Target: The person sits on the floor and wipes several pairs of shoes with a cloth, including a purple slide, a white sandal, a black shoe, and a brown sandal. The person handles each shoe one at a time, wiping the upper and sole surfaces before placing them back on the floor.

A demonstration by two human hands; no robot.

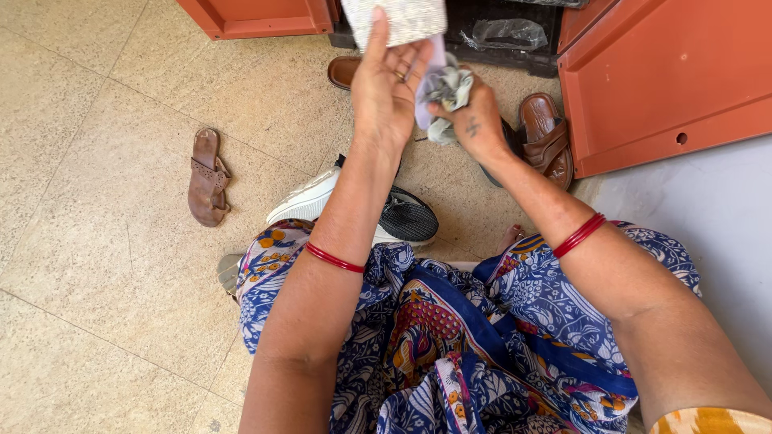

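Both raised: left hand (pixel 384 88) flat on pouch (pixel 396 19), right hand (pixel 474 120) seemingly gripping cloth (pixel 447 90).

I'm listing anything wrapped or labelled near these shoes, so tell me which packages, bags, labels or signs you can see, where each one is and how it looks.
Crumpled clear plastic bag: top centre, lying in the dark opening between the orange panels, shiny and see-through.
Pale speckled woven item: top edge, above the left hand, roughly rectangular, white-grey; whether it is a package cannot be told.
Labels, signs, screens: none visible.
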